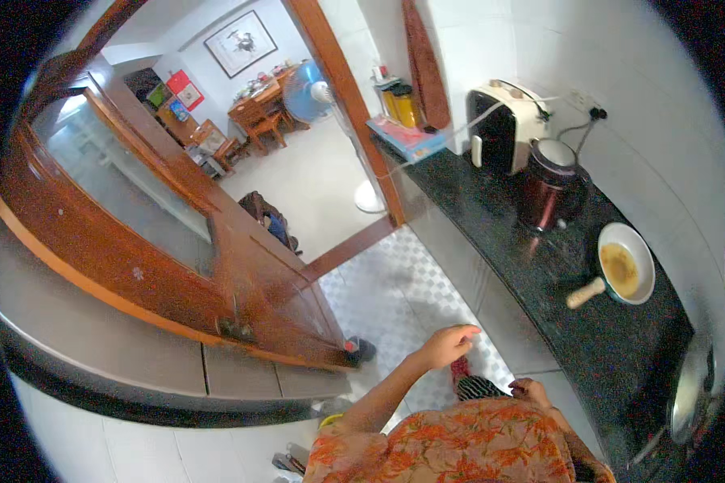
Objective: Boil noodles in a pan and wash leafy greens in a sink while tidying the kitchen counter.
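My left hand (450,346) is held out over the tiled floor in front of my body, its fingers loosely bent and nothing seen in it. Low at my right side, my right hand (531,391) hangs near the counter's front; its fingers are partly hidden, and no object shows in it. On the dark stone counter (507,265) to my right is a white pan (643,265) with a light handle (586,293) and a yellowish-brown liquid or residue inside. Behind the pan stands a dark red electric cooker or pot (544,193), beside a cream and black air fryer or oven (501,127).
A wooden door (266,265) with a glass panel stands on the left. Through the doorway are a blue fan (307,93) and a wooden chair (257,124). A bag-like dark item (272,223) lies on the floor past the threshold. A metal lid or pan (689,392) stands at the counter's near end.
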`<state>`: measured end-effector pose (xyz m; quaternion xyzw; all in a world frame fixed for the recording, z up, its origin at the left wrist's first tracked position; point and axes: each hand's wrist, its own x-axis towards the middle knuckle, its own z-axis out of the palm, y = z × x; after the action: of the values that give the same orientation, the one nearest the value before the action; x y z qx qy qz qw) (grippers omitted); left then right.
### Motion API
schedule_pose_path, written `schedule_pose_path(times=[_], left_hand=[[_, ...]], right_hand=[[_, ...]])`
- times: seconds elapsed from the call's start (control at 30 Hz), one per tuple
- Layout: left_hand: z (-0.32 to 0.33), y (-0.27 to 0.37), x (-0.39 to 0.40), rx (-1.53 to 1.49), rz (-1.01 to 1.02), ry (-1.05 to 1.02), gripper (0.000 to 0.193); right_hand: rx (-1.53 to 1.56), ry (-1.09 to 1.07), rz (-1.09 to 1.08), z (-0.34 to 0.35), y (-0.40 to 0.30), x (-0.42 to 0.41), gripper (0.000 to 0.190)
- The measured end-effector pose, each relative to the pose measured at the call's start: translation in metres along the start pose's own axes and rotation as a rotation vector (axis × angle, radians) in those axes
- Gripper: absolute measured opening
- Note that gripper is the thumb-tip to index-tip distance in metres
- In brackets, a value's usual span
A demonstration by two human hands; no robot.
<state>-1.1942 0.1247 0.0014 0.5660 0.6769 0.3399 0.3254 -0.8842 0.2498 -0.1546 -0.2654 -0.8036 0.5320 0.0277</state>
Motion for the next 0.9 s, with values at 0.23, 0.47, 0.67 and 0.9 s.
schedule_pose_path(times=[0.23,0.47,0.67,0.9], left_hand=[[-0.058,-0.130,0.027,0.534,-0.327,-0.156,0.036],[-0.080,-0.339,-0.068,0.319,-0.388,-0.118,0.041],[-0.140,-0.432,-0.118,0.259,-0.516,-0.019,0.041],[-0.301,-0.556,-0.091,0.175,-0.690,0.106,0.041]], right_hand=[[0.190,-0.052,-0.038,0.004,-0.020,0.138,0.031],[-0.192,-0.257,-0.164,-0.001,-0.075,0.290,0.037],[-0.314,-0.227,-0.317,0.023,-0.114,0.434,0.035],[-0.316,-0.233,-0.342,0.077,-0.228,0.605,0.034]])
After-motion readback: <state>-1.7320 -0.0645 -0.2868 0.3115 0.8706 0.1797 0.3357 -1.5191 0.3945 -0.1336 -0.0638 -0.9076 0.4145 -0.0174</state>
